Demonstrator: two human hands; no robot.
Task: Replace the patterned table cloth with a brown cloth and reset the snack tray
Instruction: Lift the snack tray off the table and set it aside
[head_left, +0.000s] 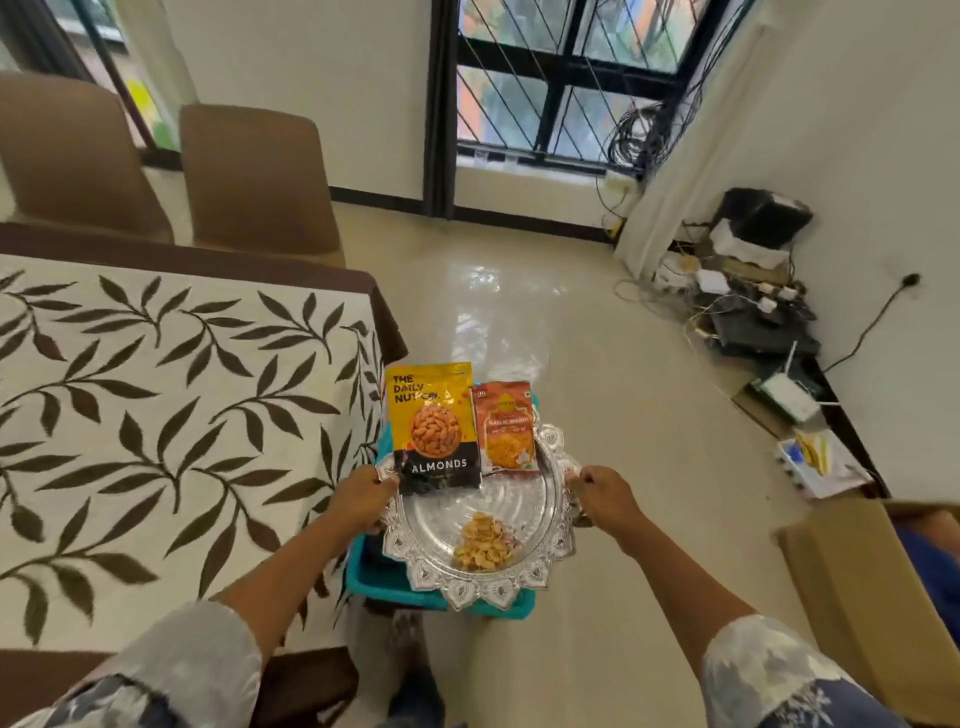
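the task is judged to be at an early stage. the patterned cloth (156, 415), cream with dark leaf sprays, lies spread flat over the tabletop (208, 260), so its removal is not yet done. a brown band is seen round the cloth's far and near edges; whether this is bare wood or another cloth underneath cannot be told. no separate brown cloth is made out elsewhere.

the snack tray (441, 519), a silver dish with an ornate scalloped rim, is off the tabletop, just beside its right edge and over a teal plastic item (384, 577) on the floor. whether the tray rests on that item or is held just above it cannot be told. on the tray lie a yellow almonds packet (434, 426), an orange snack packet (506, 434) touching it on the right, and a small heap of loose pale snacks (483, 543) near the front. clearing the tabletop is thus judged done or nearly done; lifting the patterned cloth, laying the brown one and setting the tray back are left.

both arms are stretched forward and down, forearms bare below pale patterned sleeves. the left grip (358, 499) is closed round the tray's left rim, fingers curled over the edge beside the almonds packet. the right grip (605, 493) is closed round the right rim at the same height, knuckles up, so the tray is held level between the two.
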